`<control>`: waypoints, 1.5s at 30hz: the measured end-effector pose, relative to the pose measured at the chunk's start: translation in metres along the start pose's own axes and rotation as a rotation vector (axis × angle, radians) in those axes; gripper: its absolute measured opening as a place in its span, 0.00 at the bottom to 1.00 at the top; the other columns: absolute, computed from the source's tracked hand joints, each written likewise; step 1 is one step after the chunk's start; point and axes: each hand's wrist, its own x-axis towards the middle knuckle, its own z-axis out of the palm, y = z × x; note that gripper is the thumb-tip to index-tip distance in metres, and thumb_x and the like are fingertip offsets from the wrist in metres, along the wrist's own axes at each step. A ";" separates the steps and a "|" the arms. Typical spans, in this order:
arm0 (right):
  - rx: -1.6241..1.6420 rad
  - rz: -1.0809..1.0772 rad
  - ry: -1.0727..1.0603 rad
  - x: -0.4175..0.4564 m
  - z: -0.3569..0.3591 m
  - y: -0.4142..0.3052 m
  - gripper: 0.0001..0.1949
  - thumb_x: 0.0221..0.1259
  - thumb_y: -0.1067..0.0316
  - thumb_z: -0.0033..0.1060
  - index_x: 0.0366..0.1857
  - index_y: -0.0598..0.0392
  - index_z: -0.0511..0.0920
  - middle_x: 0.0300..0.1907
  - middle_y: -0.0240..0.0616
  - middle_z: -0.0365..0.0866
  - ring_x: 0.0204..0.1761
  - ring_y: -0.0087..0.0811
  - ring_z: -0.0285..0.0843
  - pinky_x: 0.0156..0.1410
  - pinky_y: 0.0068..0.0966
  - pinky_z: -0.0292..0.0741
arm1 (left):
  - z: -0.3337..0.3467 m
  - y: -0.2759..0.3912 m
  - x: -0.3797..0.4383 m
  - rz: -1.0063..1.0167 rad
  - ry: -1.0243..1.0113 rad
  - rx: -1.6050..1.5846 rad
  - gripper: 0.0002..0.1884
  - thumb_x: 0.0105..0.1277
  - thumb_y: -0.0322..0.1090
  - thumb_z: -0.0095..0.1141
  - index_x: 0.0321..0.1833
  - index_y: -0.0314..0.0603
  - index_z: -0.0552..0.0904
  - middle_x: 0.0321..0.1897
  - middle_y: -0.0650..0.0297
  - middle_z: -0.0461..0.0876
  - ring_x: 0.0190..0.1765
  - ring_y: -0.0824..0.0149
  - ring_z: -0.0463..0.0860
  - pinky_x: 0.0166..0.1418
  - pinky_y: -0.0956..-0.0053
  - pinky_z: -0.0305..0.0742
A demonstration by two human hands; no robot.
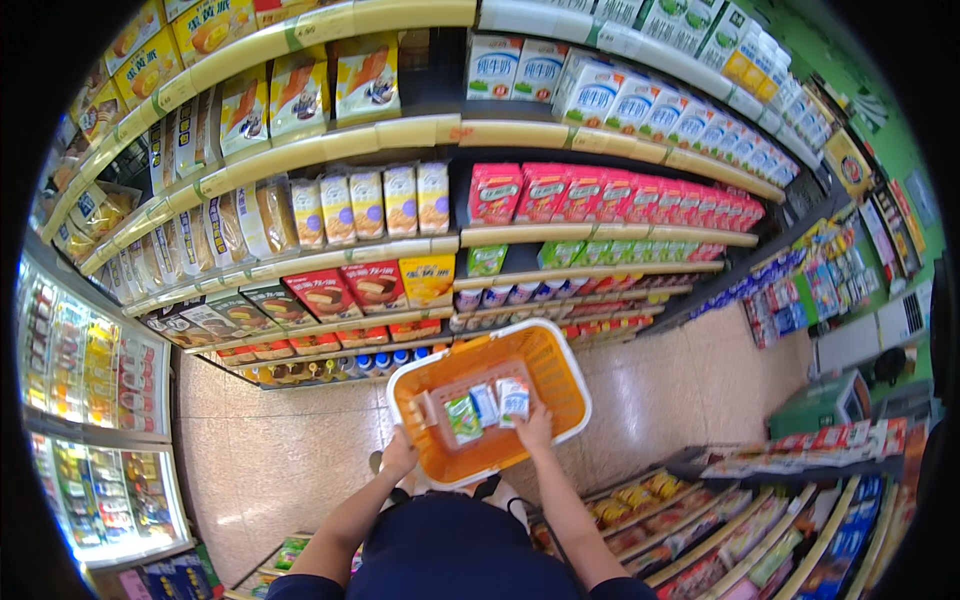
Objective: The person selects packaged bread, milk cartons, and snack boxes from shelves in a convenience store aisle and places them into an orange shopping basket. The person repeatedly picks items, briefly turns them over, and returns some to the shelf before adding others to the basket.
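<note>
An orange plastic shopping basket (442,375) with a white rim hangs in front of my body, tilted a little. My left hand (400,452) grips its rim at the near left side. Inside the basket my right hand (535,427) holds a white milk carton (513,397) with blue and red print. Left of that carton lies a blue-and-white carton (484,405). A green-and-white carton (463,418) rests further left on the basket's bottom. My fingers hide the lower part of the held carton.
Ahead stand shelves with white milk cartons (592,94), pink drink cartons (577,193), packaged bread (262,217) and red snack boxes (322,295). A lit glass-door fridge (112,495) is at left. Lower right, a snack rack (697,525) stands close by. Tiled floor (300,427) runs between.
</note>
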 end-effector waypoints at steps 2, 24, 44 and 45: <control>-0.065 0.056 -0.126 0.012 -0.002 -0.007 0.43 0.47 0.50 0.71 0.62 0.63 0.58 0.56 0.62 0.65 0.58 0.61 0.66 0.62 0.47 0.67 | 0.008 0.001 -0.005 -0.030 0.114 -0.044 0.27 0.56 0.34 0.54 0.55 0.33 0.58 0.44 0.37 0.77 0.43 0.38 0.80 0.46 0.48 0.75; 0.024 0.138 -0.188 0.025 0.003 -0.032 0.34 0.38 0.48 0.73 0.46 0.65 0.74 0.45 0.52 0.81 0.48 0.46 0.80 0.54 0.36 0.75 | -0.005 0.033 -0.026 -0.101 0.086 0.112 0.18 0.57 0.34 0.53 0.48 0.37 0.66 0.41 0.43 0.80 0.42 0.43 0.82 0.47 0.52 0.77; 0.657 -0.415 -0.404 0.074 -0.111 -0.132 0.27 0.50 0.72 0.72 0.50 0.60 0.63 0.45 0.41 0.77 0.44 0.28 0.80 0.49 0.24 0.77 | -0.041 0.204 -0.009 0.314 0.530 -0.444 0.22 0.63 0.30 0.56 0.59 0.35 0.70 0.48 0.50 0.78 0.47 0.53 0.82 0.50 0.65 0.76; 0.727 -0.418 -0.398 0.078 -0.122 -0.150 0.32 0.47 0.64 0.76 0.52 0.62 0.64 0.42 0.41 0.78 0.43 0.27 0.79 0.44 0.24 0.76 | -0.074 0.256 -0.024 0.446 0.456 -0.551 0.21 0.65 0.32 0.56 0.59 0.35 0.70 0.52 0.51 0.77 0.46 0.58 0.82 0.49 0.68 0.76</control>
